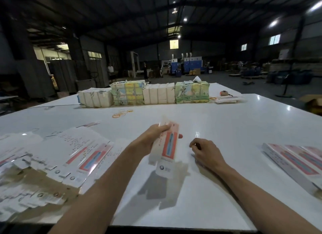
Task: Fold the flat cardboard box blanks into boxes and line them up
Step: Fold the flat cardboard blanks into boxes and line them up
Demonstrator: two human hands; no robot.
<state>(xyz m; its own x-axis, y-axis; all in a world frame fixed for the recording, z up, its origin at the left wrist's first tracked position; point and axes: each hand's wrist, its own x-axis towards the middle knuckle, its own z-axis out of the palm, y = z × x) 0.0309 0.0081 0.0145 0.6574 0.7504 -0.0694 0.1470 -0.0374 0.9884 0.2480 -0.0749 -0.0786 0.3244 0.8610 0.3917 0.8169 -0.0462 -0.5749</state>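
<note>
Big dim warehouse, and a wide glossy white table (226,125) is laid out in front, with wrapped bundles (158,93) stacked along the far edge and some rubber bands (122,113) scattered a bit nearer. The box blank (167,146) in hand is held up off the table, roughly in the middle, opened partway into a long sleeve with its near flap hanging down. It's gripped along its upper left side by the left hand (153,138), fingers wrapped round it. The right hand (208,153) is just beside it, low over the table, fingers loosely curled and nothing seen in them. A messy pile of flat blanks (69,157) is spread out to the left, and the finished boxes (296,161) are lined up at the right edge. Thin glossy card like this is probably feather-light, springy along the creases and a bit slippery, so it'd likely get crushed if squeezed mid-panel. Hold is best taken at the long folded edges, with flaps pushed at their score lines.
</note>
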